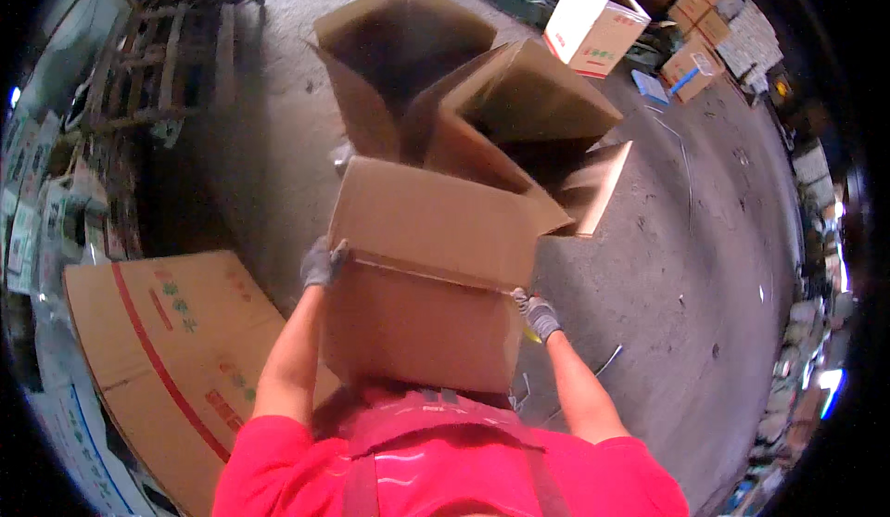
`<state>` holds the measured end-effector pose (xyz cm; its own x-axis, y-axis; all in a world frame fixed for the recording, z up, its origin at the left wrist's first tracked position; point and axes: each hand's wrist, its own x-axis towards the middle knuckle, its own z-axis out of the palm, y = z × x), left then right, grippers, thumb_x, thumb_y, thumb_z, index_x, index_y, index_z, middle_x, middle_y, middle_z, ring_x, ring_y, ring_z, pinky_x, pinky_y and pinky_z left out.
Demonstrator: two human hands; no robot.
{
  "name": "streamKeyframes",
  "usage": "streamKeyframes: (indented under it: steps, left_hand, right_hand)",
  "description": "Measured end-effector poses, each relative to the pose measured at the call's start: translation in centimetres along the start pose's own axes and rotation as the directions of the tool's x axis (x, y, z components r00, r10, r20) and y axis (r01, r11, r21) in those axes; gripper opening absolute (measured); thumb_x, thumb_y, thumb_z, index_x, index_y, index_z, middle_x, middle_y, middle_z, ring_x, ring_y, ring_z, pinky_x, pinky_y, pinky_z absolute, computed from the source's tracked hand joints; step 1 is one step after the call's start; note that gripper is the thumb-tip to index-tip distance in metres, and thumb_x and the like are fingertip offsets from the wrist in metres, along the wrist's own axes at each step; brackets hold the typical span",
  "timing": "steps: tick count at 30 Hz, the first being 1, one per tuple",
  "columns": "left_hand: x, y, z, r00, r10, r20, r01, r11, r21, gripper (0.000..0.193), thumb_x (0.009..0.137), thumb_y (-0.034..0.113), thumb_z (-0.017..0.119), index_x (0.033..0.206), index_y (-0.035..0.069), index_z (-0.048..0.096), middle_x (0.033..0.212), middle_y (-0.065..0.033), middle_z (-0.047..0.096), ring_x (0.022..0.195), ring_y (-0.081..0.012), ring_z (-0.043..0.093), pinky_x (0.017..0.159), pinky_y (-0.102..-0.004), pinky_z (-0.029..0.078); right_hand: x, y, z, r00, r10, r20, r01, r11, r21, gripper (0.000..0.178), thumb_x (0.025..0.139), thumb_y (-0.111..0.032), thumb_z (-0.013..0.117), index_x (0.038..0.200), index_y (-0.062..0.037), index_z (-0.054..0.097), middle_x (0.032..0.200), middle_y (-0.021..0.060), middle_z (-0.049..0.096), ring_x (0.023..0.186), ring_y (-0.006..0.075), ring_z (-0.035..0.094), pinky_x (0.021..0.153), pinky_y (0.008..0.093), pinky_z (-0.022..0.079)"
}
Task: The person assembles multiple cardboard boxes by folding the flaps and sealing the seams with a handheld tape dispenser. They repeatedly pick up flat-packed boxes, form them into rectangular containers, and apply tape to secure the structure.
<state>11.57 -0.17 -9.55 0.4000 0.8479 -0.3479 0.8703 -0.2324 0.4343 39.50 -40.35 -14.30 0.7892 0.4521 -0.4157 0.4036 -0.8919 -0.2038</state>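
Grey-gloved L hand (322,264) & R hand (538,317) grasp opp. sides of plain brn cardbd carton (419,331), flat-faced, squarish; angular open-topped ctn (363,114) beyond.

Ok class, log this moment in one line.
Left hand: touching carton, left side; right hand: touching carton, right side; beyond: open cartons
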Motion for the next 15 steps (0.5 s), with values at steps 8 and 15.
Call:
streamKeyframes:
  steps: [8, 15]
  left_hand:
    - [-1.6, -2.6, 2.8, 0.996, 0.065, -0.058, -0.069, 0.995, -0.074, 0.054, 0.085, 0.057, 0.051, 0.103, 0.008, 0.061, 0.099, -0.0172, 0.065, 0.094, -0.0342, 0.061, 0.082, -0.0410, 0.045]
    - [-5.7, 10.1, 5.8, 0.934, 0.355, 0.033, -0.344, 0.922, -0.178, 0.046, 0.083, 0.050, 0.061, 0.101, 0.008, 0.062, 0.087, -0.0091, 0.065, 0.081, -0.0218, 0.060, 0.075, -0.0344, 0.046]
  right_hand:
    - [-8.0, 1.1, -1.3, 0.999, 0.025, 0.037, -0.035, 0.945, 0.326, 0.075, 0.087, -0.067, 0.033, 0.110, 0.0002, 0.059, 0.110, 0.0219, 0.061, 0.104, 0.0370, 0.057, 0.090, 0.0436, 0.044]
    - [-14.0, 13.6, 2.2, 0.981, 0.185, -0.055, -0.142, 0.883, 0.448, 0.072, 0.089, -0.065, 0.030, 0.114, -0.0040, 0.059, 0.110, 0.0221, 0.061, 0.104, 0.0369, 0.057, 0.088, 0.0421, 0.043]
